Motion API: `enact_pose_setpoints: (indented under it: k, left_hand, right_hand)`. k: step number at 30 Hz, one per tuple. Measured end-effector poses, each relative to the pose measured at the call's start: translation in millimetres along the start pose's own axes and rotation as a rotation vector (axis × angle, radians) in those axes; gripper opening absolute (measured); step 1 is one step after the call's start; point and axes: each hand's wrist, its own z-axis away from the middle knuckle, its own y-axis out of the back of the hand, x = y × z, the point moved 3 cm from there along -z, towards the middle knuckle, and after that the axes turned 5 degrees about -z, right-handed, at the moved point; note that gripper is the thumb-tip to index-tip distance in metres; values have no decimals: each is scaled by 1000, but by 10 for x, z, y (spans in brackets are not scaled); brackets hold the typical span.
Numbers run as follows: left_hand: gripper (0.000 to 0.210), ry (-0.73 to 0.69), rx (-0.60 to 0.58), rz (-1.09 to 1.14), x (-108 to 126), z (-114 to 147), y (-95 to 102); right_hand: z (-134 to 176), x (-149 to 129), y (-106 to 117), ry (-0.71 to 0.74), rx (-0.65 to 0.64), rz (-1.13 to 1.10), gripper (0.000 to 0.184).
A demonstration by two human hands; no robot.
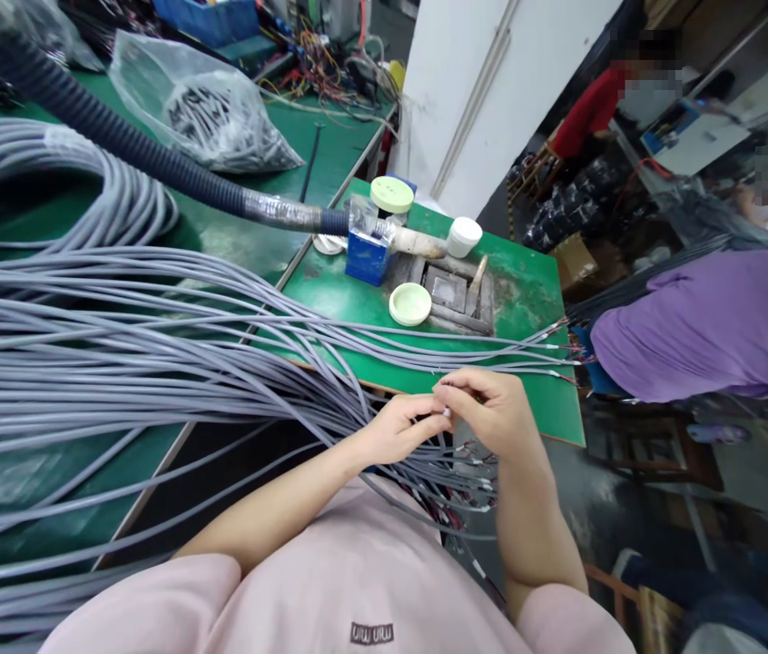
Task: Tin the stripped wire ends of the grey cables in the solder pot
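Observation:
My left hand (401,429) is closed around a grey cable near its end, and a small white part of that end shows between the fingers. Fingertips of my right hand (493,411) pinch together at the thin wires of the same cable end, touching my left fingers. The fingers mostly hide the wires. Many grey cables (221,359) run from the left past and beneath my hands. Below them hangs a bunch of cable ends with red and dark wires (472,495). Several other cables lie across the green table (534,291), their stripped ends near its right edge.
Beyond the cables are a soldering pot (448,291), a pale green round dish (409,304), a white tub (464,236) and a blue box (366,257). A dark hose (172,173) reaches over the table. A person in purple (711,327) sits at right.

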Motion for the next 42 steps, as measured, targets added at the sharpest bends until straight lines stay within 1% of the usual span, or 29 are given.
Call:
enact_pose_setpoints:
  k: [3,6,11,12,13,14,16,18,21,23,26,28,33,35,36,37,40,42]
  left_hand:
    - [36,18,-7,8,20,-8,33]
    - [35,47,1,56,32,-15,58]
    - [36,90,41,76,-1,2,91]
    - [36,107,61,68,-21,12,98]
    - [35,125,87,63,-45,22,106]
    - [35,145,112,59,-68,31,111]
    - [34,176,154,57,-105,41,114]
    - [34,187,178,61,-122,36,105]
    - [34,176,186,52,-133,19,74]
    - [34,148,172,19,-137,15,51]
    - [32,116,157,-29,-134,21,46]
    - [31,117,160,-45,-114,23,69]
    - [32,139,118,-9,-53,19,120]
    - [33,161,112,27,-70,35,125]
    - [33,173,113,44,-87,47,126]
    - [34,182,111,59,-105,58,126]
    - [38,182,85,91,-148,80,123]
    - [39,171,53,98,-154,83,121]
  right_hand:
    - [-33,47,-22,10,142,-90,16]
    - [-71,83,-11,43,286,-118,16]
    - [-66,104,138,113,562,-263,17]
    - [-48,99,175,119,606,-253,17]
    - [-29,90,201,122,620,-209,16]
    - [-14,79,209,121,597,-135,16]
    - [7,62,168,117,471,48,14]
    - [20,59,80,122,355,198,13]
    - [15,58,-56,160,312,331,14]
    - [-2,49,-123,190,301,366,13]
    - [-31,48,-145,174,304,278,17]
    - [-44,67,-109,135,351,156,21]
    - [-53,183,57,95,510,-64,20]
    - [-50,242,123,75,522,-138,19]
    - [-52,266,142,58,488,-161,19]
    - [-58,284,145,35,421,-171,18]
    - [-78,305,75,-57,150,-149,15]
    - [-91,296,7,-107,49,-133,19]
